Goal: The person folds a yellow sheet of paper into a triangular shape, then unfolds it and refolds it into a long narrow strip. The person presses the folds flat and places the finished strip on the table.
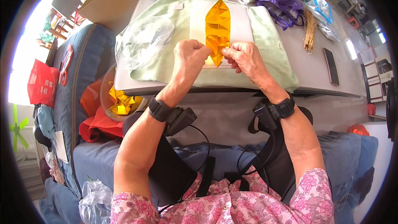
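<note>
A long strip of shiny gold foil paper [218, 20], folded to a point at both ends, stands out over the table between my hands. My left hand [190, 54] pinches its left edge near the lower end. On the opposite edge, my right hand [245, 58] grips the paper between thumb and forefinger, its other fingers curled. Creases run across the foil, and its lower part is folded up. Beneath it lie a white sheet [199, 25] and a pale green cloth [269, 45] on the table.
Clear plastic [145, 37] rests left on the cloth. A purple bag [280, 2], a straw bundle [309, 31] and a phone [331, 66] lie to the right. Folded gold pieces [121, 99] fill a clear container below left. A cardboard box [110, 2] stands at the far left.
</note>
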Demonstrator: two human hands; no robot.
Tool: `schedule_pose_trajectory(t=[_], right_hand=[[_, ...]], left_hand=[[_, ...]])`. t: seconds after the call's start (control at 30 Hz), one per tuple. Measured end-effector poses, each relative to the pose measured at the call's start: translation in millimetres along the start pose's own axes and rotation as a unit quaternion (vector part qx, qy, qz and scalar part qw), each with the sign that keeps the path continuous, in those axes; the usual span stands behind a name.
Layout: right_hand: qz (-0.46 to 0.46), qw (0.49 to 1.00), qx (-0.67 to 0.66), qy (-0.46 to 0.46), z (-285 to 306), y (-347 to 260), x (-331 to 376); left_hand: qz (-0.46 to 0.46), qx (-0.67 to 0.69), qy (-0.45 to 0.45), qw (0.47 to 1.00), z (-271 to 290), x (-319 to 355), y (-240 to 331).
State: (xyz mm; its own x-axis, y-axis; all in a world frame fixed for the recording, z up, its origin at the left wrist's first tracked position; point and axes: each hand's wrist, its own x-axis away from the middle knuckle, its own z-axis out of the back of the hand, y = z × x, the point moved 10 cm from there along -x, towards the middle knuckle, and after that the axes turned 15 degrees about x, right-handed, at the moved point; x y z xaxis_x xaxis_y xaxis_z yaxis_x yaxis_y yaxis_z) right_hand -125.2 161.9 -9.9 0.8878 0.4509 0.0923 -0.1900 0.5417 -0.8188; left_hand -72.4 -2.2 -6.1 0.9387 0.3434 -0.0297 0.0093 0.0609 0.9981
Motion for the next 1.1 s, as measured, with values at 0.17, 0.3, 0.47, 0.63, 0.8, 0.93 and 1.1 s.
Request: schedule_pose_trajectory(t=[0.17,0.3,0.47,0.63,0.8,0.93,1.1], right_hand=[[-0.022,0.999,-0.024,-0.031,-6,2,1],[-0.025,0.997,-0.064,-0.035,-6,6,0],[-0.017,0.997,-0.069,-0.043,-7,6,1],[-0.016,0.995,-0.088,-0.043,-8,13,-1],[-0.028,0.993,-0.108,-0.047,-8,14,-1],[-0.032,0.989,-0.136,-0.050,-9,12,1],[-0.044,0.981,-0.185,-0.049,-5,13,5]], left_hand=[[0.008,0.007,-0.008,1.000,0,-1,-2],[0.008,0.013,-0.014,1.000,-2,-1,-2],[0.014,0.014,-0.016,1.000,-3,1,-1],[0.026,0.058,-0.010,0.998,-3,2,-4],[0.051,0.113,-0.001,0.992,-3,3,-8],[0.063,0.155,-0.013,0.986,-3,5,-9],[0.083,0.199,-0.031,0.976,-7,4,-15]])
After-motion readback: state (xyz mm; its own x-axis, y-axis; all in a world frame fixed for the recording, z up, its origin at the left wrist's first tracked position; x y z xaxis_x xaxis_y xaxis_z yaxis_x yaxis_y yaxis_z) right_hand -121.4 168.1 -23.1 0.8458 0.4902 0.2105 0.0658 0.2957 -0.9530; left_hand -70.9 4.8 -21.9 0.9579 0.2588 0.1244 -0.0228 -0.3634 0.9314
